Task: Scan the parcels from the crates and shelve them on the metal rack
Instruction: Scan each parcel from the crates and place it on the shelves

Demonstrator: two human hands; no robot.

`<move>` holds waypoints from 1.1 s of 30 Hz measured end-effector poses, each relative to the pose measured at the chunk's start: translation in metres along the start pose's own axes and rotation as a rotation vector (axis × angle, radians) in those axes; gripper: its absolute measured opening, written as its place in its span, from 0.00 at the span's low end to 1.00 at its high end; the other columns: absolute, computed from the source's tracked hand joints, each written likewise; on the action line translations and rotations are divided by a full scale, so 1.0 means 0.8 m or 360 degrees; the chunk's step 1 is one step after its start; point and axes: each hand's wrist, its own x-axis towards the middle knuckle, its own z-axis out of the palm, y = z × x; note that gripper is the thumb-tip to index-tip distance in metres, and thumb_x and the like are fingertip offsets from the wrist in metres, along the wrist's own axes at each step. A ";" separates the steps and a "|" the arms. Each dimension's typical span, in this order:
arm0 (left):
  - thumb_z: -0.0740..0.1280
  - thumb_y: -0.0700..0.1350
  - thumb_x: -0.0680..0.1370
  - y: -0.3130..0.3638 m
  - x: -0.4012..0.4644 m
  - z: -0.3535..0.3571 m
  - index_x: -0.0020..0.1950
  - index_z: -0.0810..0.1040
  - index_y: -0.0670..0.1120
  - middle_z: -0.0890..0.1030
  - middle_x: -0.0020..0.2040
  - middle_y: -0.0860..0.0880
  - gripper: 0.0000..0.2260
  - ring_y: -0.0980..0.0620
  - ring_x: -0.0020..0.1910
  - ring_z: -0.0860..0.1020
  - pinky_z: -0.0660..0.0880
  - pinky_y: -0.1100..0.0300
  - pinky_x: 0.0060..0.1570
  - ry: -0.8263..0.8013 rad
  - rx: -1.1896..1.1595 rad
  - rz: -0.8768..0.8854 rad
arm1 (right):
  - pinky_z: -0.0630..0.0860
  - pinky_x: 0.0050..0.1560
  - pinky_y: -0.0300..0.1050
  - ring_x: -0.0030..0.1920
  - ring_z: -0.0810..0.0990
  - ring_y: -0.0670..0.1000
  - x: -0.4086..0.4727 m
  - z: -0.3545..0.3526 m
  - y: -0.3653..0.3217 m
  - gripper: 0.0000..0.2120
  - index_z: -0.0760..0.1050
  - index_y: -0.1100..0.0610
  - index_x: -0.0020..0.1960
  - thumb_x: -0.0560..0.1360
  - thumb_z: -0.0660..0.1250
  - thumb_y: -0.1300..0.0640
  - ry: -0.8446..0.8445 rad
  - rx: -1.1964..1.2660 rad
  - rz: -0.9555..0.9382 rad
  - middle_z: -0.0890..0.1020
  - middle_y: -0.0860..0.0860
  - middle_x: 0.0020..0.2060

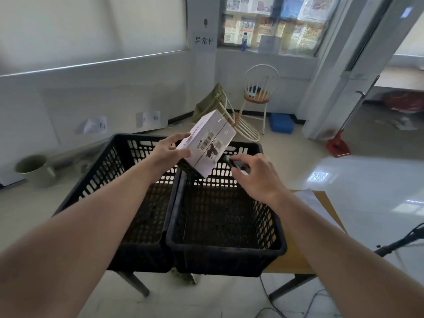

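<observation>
In the head view, the left hand gripped a white parcel by its near-left edge, fingers over the top face and thumb underneath, holding it tilted in the air above the far rims of two black crates. The parcel's long axis ran from lower right, toward the person, up and away to the far left corner, and its barcode label faced up and slightly right. The right hand was curled round a small dark scanner, just beside the parcel's lower corner and on the label's side, so it looked the nearer hand for the scan; whether the scanner touched the box could not be told. The parcel was a smooth, rigid cardboard box, flat-faced and sharp-edged. The crates were matte perforated plastic with lattice walls, standing side by side and touching on a wooden table; both looked bare inside. The metal rack was not in sight, so shelving probably called for a turn away.
</observation>
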 end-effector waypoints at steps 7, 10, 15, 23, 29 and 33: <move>0.76 0.44 0.73 0.003 -0.037 -0.014 0.72 0.76 0.69 0.82 0.67 0.44 0.31 0.41 0.63 0.84 0.83 0.46 0.61 -0.0176 -0.0486 0.0025 | 0.78 0.68 0.60 0.64 0.79 0.55 0.017 0.014 -0.034 0.19 0.75 0.38 0.74 0.84 0.67 0.47 0.0430 0.0719 0.0221 0.79 0.53 0.65; 0.77 0.46 0.71 0.007 -0.055 -0.019 0.74 0.73 0.69 0.79 0.71 0.44 0.35 0.37 0.65 0.82 0.80 0.41 0.64 -0.0171 -0.0529 0.0049 | 0.71 0.73 0.52 0.68 0.74 0.48 0.026 0.017 -0.049 0.20 0.73 0.38 0.76 0.85 0.65 0.48 0.0511 0.0821 0.0149 0.76 0.51 0.72; 0.80 0.46 0.69 0.013 -0.094 -0.021 0.78 0.62 0.74 0.79 0.73 0.43 0.45 0.39 0.68 0.81 0.73 0.33 0.71 -0.0102 -0.0511 0.0120 | 0.62 0.65 0.34 0.56 0.67 0.29 0.035 0.024 -0.068 0.20 0.71 0.38 0.78 0.87 0.63 0.48 0.0391 0.1088 -0.0057 0.69 0.46 0.69; 0.78 0.42 0.73 0.015 -0.177 -0.012 0.78 0.59 0.77 0.83 0.67 0.42 0.47 0.40 0.69 0.81 0.71 0.31 0.71 0.0216 -0.0454 0.0168 | 0.75 0.54 0.29 0.56 0.73 0.39 0.023 0.030 -0.100 0.17 0.77 0.37 0.73 0.86 0.65 0.49 -0.0035 0.1492 -0.0302 0.68 0.43 0.57; 0.81 0.42 0.69 0.002 -0.283 -0.002 0.77 0.64 0.73 0.81 0.67 0.37 0.46 0.40 0.68 0.80 0.76 0.40 0.69 0.0618 -0.0449 0.0174 | 0.77 0.71 0.51 0.62 0.75 0.48 -0.025 0.053 -0.136 0.18 0.78 0.39 0.73 0.86 0.66 0.52 -0.0297 0.1535 -0.0554 0.71 0.47 0.59; 0.84 0.43 0.68 -0.003 -0.368 0.004 0.74 0.70 0.71 0.82 0.63 0.45 0.42 0.44 0.64 0.83 0.84 0.47 0.57 0.1033 -0.0386 0.0121 | 0.76 0.71 0.54 0.60 0.75 0.46 -0.080 0.071 -0.174 0.18 0.77 0.41 0.75 0.86 0.65 0.52 -0.0479 0.1551 -0.0699 0.70 0.47 0.58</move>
